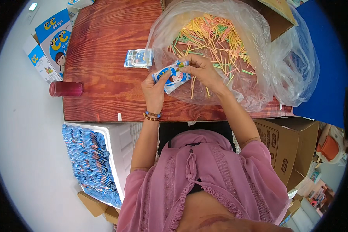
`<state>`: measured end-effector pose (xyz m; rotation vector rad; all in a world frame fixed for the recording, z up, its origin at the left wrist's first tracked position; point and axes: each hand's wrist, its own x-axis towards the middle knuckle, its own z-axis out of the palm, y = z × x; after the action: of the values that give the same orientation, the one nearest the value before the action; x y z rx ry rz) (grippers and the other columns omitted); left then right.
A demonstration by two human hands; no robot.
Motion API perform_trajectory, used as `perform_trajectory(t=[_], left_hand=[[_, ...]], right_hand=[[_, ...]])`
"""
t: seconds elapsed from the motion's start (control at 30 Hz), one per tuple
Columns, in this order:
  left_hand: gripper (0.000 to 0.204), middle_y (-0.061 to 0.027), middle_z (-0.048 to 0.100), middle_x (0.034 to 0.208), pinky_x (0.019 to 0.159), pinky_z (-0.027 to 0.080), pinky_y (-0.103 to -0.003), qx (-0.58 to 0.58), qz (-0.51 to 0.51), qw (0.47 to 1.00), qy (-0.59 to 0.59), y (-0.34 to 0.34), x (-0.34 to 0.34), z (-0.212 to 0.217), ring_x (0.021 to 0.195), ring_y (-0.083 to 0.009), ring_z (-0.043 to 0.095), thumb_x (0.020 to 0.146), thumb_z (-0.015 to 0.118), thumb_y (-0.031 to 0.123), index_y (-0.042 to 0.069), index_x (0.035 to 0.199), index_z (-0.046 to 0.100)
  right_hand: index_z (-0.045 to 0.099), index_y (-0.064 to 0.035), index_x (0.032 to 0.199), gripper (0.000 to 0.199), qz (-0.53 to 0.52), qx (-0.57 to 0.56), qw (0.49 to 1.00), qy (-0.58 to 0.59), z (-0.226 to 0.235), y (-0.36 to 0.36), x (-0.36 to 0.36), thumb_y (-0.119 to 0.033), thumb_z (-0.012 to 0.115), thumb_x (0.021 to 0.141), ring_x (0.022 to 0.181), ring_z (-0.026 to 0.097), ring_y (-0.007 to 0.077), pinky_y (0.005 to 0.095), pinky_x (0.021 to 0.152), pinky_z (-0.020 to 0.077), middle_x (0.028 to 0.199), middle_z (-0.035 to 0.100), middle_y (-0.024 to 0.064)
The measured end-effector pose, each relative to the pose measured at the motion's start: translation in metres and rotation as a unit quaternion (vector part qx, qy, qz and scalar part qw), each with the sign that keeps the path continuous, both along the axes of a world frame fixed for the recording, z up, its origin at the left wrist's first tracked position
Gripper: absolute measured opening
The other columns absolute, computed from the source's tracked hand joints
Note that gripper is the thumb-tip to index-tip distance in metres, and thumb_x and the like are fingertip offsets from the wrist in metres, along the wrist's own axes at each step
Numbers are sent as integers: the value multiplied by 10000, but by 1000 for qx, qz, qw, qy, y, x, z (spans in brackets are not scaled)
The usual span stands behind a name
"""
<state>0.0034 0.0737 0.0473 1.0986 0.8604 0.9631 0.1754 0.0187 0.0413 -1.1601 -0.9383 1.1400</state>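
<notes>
Sachet (173,78), small and blue-white, sits pinched between both hands over the near table edge (104,112); left hand (155,89) should steady it while right hand (202,70) feeds what looks like a thin stick

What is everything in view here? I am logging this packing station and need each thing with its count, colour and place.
small printed sachet: one, blue and white, held by both hands over the table
clear plastic bag of thin sticks: one bag, sticks yellow, pink, green and orange, table's far right
flat sachets on the table: a small stack, blue and white, left of the bag
wooden table: one, reddish brown
red cup: one, on its side at the table's left edge
white crate of blue sachets: one, below the table, left
brown cardboard box: one, lower right
left hand: grips the sachet
right hand: pinches its top
</notes>
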Motion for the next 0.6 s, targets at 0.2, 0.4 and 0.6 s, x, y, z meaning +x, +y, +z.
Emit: perform_trajectory(t=[0.2,0.4,0.6], left_hand=[[124,-70,690,905,689,510,-228,-50,-15,998,-41,-9,-2,-7,766,-91,639,871,651,51,-40,953,672],[133,-54,691,874,672,508,-221,-80,3,996,-39,-17,-3,-13,735,-79,634,878,648,66,-41,949,682],[141,-61,683,927,714,509,-242,-148,31,977,-151,-24,-6,-18,799,-96,638,902,625,82,-29,978,666]], right_hand=[[675,-10,963,155,-21,-22,999,-29,-1,-8,-3,-116,656,852,750,568,49,222,670,461,823,646,-8],[687,-8,961,186,-16,-42,998,-33,-5,-12,-1,-160,661,855,695,548,44,221,648,461,764,643,-9],[670,-21,877,166,5,-79,996,-28,-1,-25,3,-187,655,871,682,522,45,216,654,451,776,621,-26]])
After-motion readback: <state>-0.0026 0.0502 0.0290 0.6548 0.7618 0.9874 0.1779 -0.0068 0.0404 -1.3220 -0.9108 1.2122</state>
